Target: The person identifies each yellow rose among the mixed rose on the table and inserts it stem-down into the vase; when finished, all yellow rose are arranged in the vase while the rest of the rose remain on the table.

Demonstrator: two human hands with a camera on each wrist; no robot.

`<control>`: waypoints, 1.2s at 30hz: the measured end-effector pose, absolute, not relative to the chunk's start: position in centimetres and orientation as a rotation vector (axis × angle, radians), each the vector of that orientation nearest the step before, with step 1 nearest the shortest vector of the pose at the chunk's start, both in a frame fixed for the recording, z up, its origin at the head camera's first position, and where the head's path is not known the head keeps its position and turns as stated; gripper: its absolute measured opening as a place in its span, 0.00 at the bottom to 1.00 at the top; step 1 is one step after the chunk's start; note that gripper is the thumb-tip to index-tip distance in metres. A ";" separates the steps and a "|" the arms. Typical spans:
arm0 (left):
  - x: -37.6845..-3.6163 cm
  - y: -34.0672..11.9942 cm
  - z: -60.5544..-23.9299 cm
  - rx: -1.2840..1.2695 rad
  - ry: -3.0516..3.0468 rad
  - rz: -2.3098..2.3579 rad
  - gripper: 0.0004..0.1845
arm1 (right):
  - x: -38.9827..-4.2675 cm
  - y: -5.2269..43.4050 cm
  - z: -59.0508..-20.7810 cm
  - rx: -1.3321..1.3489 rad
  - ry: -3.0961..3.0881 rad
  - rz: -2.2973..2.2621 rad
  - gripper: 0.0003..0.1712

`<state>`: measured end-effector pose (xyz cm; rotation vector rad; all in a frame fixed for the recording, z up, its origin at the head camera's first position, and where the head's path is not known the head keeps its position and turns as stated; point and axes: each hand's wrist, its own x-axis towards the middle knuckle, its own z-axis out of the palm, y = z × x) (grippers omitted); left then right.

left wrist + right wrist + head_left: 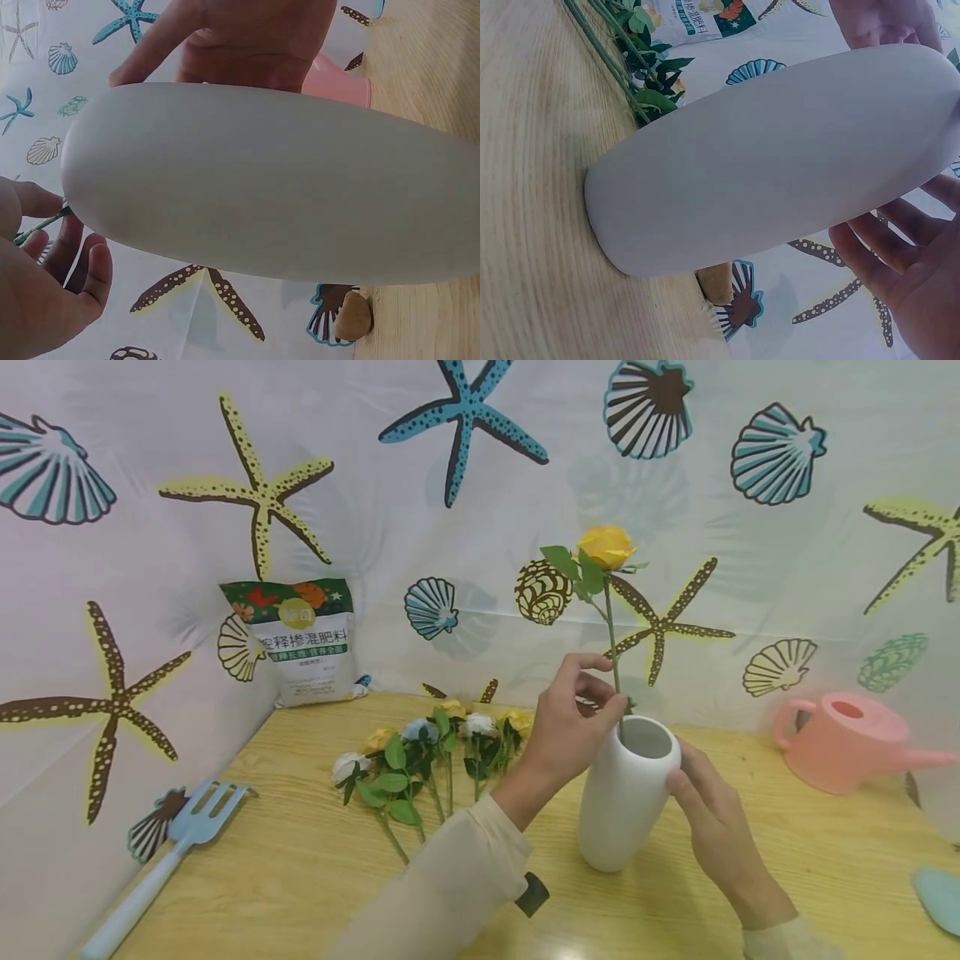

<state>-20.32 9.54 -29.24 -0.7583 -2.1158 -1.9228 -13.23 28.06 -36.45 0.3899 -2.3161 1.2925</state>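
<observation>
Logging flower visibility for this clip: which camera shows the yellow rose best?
The head view: the yellow rose shows whole, its stem pinched by the left hand above the white ceramic vase. The left wrist view catches only a bit of green stem; the right wrist view shows none of it.

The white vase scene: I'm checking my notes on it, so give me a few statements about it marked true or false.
1. The left hand pinches the stem of a yellow rose at the white vase mouth. True.
2. The right hand lifts the pink watering can. False: it rests against the vase; the can stands apart on the table.
3. The vase lies on its side. False: it stands upright.
4. More flowers lie on the table left of the vase. True.
</observation>
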 end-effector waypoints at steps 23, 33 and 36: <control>-20.5 10.1 -29.2 -0.770 -2.276 -1.831 0.06 | -13.3 28.0 -36.7 0.411 -2.301 1.303 0.25; -20.8 9.3 -29.7 -0.822 -2.224 -1.901 0.06 | -13.3 28.0 -36.7 0.402 -2.309 1.290 0.25; -21.1 8.3 -29.9 -0.832 -2.189 -1.901 0.06 | -13.4 28.1 -36.8 0.411 -2.298 1.290 0.25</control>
